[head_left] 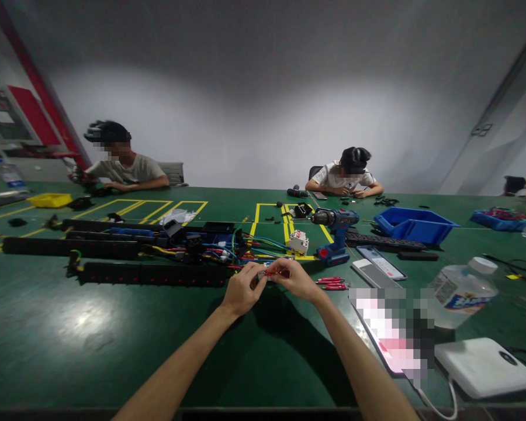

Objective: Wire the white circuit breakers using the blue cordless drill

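My left hand [245, 287] and my right hand [294, 278] meet over the near side of the table, both closed in a pinch. A short red wire [269, 273] shows between the fingertips, with its end in my right hand. At my left fingertips is a small pale piece, too small to make out. Just behind my hands lies a bundle of coloured wires [228, 248], joined to long black power strips [153, 273] on the left. A white circuit breaker [298, 242] sits beyond my right hand.
Right of my hands are a blue cordless drill [336, 234], red pens or drivers [332, 283], phones [379, 327], a plastic bottle [462, 295] and a white power bank [486, 367]. Blue bins [414, 225] and a yellow tray [49, 200] stand farther back. Two people sit across the green table [114, 351].
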`<action>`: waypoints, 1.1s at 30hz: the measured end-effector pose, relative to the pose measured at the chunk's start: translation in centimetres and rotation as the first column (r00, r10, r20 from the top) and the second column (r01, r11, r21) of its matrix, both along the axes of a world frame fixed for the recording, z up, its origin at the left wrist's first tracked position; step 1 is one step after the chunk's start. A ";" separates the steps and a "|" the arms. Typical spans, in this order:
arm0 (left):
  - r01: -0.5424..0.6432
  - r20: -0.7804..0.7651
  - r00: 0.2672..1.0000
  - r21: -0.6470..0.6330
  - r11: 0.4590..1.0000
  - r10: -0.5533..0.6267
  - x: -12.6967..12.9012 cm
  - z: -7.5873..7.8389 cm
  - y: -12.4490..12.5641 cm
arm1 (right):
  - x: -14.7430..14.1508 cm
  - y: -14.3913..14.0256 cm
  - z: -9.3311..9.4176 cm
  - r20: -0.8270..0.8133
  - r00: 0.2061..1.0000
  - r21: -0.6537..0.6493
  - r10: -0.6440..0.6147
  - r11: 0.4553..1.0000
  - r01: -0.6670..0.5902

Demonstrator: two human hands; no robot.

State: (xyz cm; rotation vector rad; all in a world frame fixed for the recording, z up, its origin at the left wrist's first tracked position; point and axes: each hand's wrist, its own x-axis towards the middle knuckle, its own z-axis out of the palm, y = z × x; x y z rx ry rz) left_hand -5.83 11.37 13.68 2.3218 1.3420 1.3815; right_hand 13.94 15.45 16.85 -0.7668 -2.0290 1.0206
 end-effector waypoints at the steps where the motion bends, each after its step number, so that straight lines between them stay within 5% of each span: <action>1: 0.009 0.004 1.000 0.002 1.000 -0.009 0.0 0.0 0.0 | 0.0 0.0 0.0 0.002 1.000 0.003 0.004 1.000 -0.004; 33: 0.064 0.031 0.998 -0.144 0.988 -0.060 0.3 0.2 0.1 | 1.2 0.4 0.0 0.166 0.985 0.027 0.045 0.998 -0.050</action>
